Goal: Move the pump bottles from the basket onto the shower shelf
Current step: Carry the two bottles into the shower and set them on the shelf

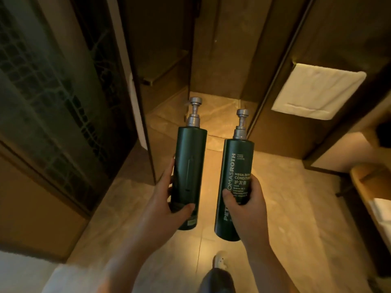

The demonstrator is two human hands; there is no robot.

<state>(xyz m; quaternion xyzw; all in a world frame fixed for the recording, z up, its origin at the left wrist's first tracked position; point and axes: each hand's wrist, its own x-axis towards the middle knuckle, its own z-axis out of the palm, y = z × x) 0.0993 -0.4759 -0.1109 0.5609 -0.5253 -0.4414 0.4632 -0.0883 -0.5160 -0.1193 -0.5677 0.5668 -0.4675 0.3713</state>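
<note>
Through the head camera, my left hand (167,206) has its fingers (169,168) curled round the lower half of a dark green pump bottle (188,166). My right hand (247,206) clamps the conditioner bottle (234,180) likewise. Both bottles are held side by side, not touching, above the tiled floor (285,197), with a white towel (317,94) to the right.

It was a bathroom: a stone-walled shower stall (213,60) with a small shelf (164,75) opened ahead, a folded white towel (317,95) hung beside it, pale tiles covered the floor (281,193), and a pump bottle (233,187) read conditioner.
</note>
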